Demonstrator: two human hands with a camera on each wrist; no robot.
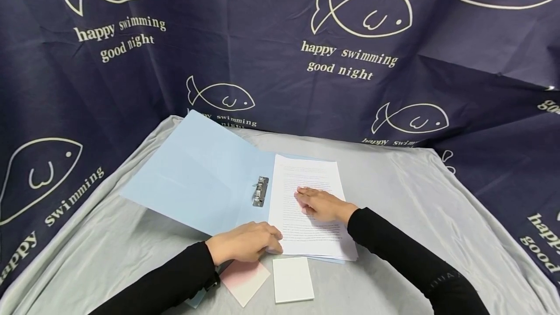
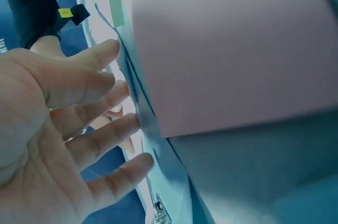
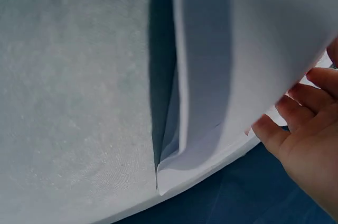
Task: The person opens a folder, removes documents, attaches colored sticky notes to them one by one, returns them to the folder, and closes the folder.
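A light blue folder (image 1: 192,169) lies spread on the cloth, its left cover tilted up off the surface. Printed sheets (image 1: 302,169) form a stack on its right side, beside a metal clip (image 1: 260,191) near the fold. My right hand (image 1: 321,204) rests on the middle of the top page with its fingers extended. At the stack's lower left corner is my left hand (image 1: 249,242), fingertips right at the paper's edge. The left wrist view shows the left fingers (image 2: 113,134) loosely spread; the right wrist view shows the right fingers (image 3: 296,108) extended along the paper.
A pink square pad (image 1: 245,278) lies in front of the folder, partly under the left hand and sleeve. Next to it is a white square pad (image 1: 293,281). Grey cloth (image 1: 393,198) covers the table, and a dark blue printed curtain (image 1: 271,28) hangs behind.
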